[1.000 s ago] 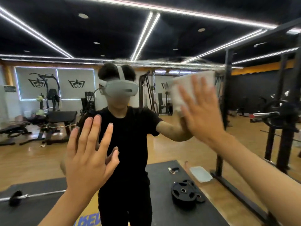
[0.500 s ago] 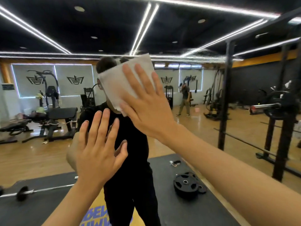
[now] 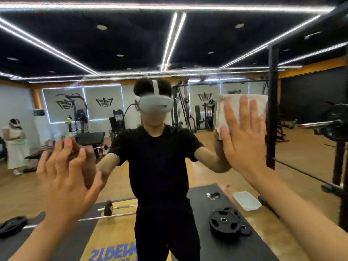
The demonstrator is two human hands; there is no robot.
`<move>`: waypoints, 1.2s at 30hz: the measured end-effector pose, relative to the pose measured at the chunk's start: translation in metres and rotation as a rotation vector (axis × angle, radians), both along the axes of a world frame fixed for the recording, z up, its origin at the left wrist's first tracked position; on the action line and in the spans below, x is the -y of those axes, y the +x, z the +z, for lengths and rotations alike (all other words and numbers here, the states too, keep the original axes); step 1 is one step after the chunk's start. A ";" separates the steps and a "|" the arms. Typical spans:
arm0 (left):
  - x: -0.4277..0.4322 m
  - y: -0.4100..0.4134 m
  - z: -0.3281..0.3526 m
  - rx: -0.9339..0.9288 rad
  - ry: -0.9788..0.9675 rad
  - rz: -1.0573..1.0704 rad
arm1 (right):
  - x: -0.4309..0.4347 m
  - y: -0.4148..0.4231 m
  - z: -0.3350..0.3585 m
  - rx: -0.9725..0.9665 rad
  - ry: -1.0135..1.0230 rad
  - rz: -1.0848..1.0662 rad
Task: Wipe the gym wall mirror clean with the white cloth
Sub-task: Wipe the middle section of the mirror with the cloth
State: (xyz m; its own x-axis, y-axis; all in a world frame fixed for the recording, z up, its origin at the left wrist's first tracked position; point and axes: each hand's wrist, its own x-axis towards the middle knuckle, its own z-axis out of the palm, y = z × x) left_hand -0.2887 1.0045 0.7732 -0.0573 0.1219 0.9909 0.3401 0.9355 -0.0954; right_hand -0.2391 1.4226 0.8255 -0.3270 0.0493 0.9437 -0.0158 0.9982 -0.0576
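The gym wall mirror (image 3: 188,44) fills the view and reflects the room and a person in black with a grey headset. The white cloth (image 3: 233,108), folded, lies flat against the glass at the right, at head height. My right hand (image 3: 243,136) presses it to the mirror with straight, spread fingers; the cloth shows above and left of the fingers. My left hand (image 3: 64,176) is raised at the lower left with fingers straight, flat near the glass beside its own reflection; it is blurred and holds nothing.
A black rack upright (image 3: 272,110) stands at the right with a loaded barbell (image 3: 320,125). Reflected in the glass: weight plates (image 3: 226,223), a white tray (image 3: 246,200), a barbell (image 3: 113,206) on black mats, and a person in white (image 3: 16,146) far left.
My right hand has swept the cloth across the mirror from the centre back to the right. My left hand has stayed low left, shifting slightly outward.
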 end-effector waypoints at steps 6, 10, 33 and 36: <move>-0.086 0.021 0.015 0.007 0.000 -0.028 | -0.002 -0.008 0.012 -0.069 -0.011 0.077; -0.161 0.022 0.019 0.013 -0.174 -0.055 | -0.006 -0.016 0.023 -0.060 0.042 0.066; -0.189 0.001 0.009 -0.018 -0.225 0.095 | 0.084 -0.025 0.090 -0.127 0.194 0.103; -0.184 0.001 0.010 -0.026 -0.240 0.061 | 0.094 -0.025 0.091 -0.083 0.466 0.142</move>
